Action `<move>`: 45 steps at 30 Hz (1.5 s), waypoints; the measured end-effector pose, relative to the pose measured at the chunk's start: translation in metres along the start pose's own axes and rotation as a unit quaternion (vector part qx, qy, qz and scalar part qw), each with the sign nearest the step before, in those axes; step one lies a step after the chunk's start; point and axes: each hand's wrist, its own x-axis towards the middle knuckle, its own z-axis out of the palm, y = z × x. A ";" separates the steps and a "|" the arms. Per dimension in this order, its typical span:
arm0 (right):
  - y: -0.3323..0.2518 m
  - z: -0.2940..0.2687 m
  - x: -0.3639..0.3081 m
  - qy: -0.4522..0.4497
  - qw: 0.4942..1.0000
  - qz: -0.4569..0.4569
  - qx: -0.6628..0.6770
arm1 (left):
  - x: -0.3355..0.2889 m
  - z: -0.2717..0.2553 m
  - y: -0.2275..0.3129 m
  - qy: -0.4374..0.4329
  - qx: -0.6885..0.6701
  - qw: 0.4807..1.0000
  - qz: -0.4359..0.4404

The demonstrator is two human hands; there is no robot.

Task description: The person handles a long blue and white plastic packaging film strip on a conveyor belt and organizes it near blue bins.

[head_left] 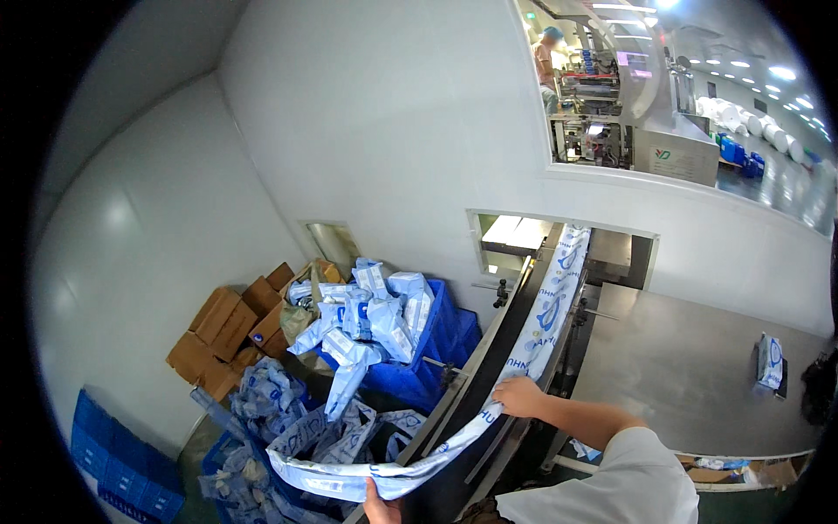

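Note:
A long, unbroken strip of white-and-blue printed packaging (pixel 543 316) runs down a narrow conveyor (pixel 511 336) from an opening in the wall. My right hand (pixel 521 397) is closed over the strip partway along the belt. From there the strip bows off to the left, over the conveyor's side. Near the lower edge my left hand (pixel 381 505) grips the bowed part, its thumb on the front face and most fingers hidden. The strip's far-left end bends back above a blue crate (pixel 229 450) of crumpled film and packs.
A blue bin (pixel 406 380) heaped with pale-blue packs stands left of the conveyor, near cardboard boxes (pixel 223 327). Stacked blue crates (pixel 122 458) sit at lower left. To the right, a steel table (pixel 672 367) bears one pack (pixel 770 361). Machinery and a person show through a window.

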 end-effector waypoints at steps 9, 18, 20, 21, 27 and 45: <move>-0.059 -0.005 0.030 0.012 0.948 0.251 0.193 | 0.039 0.049 0.026 -0.059 -0.075 0.991 0.096; -0.111 -0.018 0.030 0.038 0.968 0.186 0.167 | 0.063 0.104 -0.061 -0.076 -0.063 0.994 -0.039; -0.124 -0.023 0.025 0.007 0.983 0.120 0.142 | 0.069 0.092 -0.064 -0.058 -0.037 0.995 -0.070; -0.129 -0.018 0.024 0.005 0.984 0.108 0.143 | 0.070 0.082 -0.066 -0.061 -0.016 0.995 -0.079; -0.125 -0.007 0.009 -0.060 0.978 0.011 0.202 | 0.044 0.073 -0.048 -0.049 0.006 0.983 -0.176; 0.002 0.017 -0.004 0.017 0.998 -0.006 0.068 | 0.055 0.011 0.101 0.030 0.417 0.899 -0.132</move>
